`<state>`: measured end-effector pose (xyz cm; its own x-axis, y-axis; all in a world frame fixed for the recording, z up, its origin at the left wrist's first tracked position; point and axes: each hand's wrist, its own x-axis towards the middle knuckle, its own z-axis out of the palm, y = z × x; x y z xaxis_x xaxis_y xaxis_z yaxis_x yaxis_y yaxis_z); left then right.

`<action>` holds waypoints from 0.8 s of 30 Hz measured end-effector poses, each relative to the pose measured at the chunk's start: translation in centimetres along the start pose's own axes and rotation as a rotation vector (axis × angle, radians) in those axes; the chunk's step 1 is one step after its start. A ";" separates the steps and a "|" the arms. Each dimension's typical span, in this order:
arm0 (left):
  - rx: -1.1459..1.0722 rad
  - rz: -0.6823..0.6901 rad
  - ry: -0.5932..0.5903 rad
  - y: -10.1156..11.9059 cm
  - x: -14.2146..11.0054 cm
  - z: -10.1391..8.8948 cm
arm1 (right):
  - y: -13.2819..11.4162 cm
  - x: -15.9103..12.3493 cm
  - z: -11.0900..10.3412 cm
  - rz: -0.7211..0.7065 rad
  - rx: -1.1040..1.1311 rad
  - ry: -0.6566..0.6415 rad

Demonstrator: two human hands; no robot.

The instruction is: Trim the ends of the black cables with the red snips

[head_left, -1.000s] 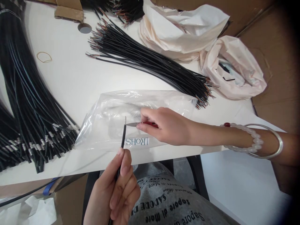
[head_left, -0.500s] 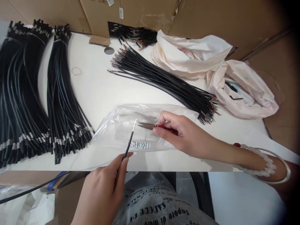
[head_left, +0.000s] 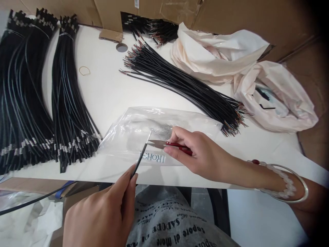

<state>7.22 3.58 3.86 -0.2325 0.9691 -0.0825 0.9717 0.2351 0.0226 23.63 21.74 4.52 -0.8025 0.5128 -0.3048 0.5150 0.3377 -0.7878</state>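
Observation:
My left hand (head_left: 110,202) pinches a black cable (head_left: 140,158) whose stripped, pale end points up and away from me. Between the thumb and fingers of my right hand (head_left: 195,149) is a pair of red-handled thread snips (head_left: 177,145). Their blades are slightly parted, with the tips right at the cable where the black jacket meets the pale end. Whether the blades touch the cable I cannot tell. Beneath both lies a clear plastic bag (head_left: 123,133) with RoHS lettering, flat on the white table (head_left: 102,92).
Bundles of black cables (head_left: 28,92) with silvery bands lie at the left. A loose pile of stripped cables (head_left: 185,82) crosses the middle. Two pinkish plastic bags (head_left: 213,58) stand at the right, before cardboard walls (head_left: 244,17). A rubber band (head_left: 84,71) lies on the table.
The snips have moved slightly left and down relative to the cable, from beside its pale end to the jacket's edge. My left hand has shifted a little left and down.

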 end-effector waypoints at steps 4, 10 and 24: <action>0.004 0.037 0.072 -0.1 -0.1 0.3 | 0.2 -0.1 0.2 -0.014 0.027 0.000; -0.122 0.038 0.111 -0.2 -0.2 0.5 | 0.4 0.0 0.7 -0.066 0.035 0.032; -0.427 -0.055 -0.012 0.3 1.1 0.3 | 0.6 1.5 0.9 0.034 0.143 -0.053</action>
<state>7.30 4.67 3.51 -0.2807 0.9538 -0.1069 0.8531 0.2990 0.4277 22.46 21.98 3.10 -0.8021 0.4787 -0.3571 0.4969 0.2034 -0.8436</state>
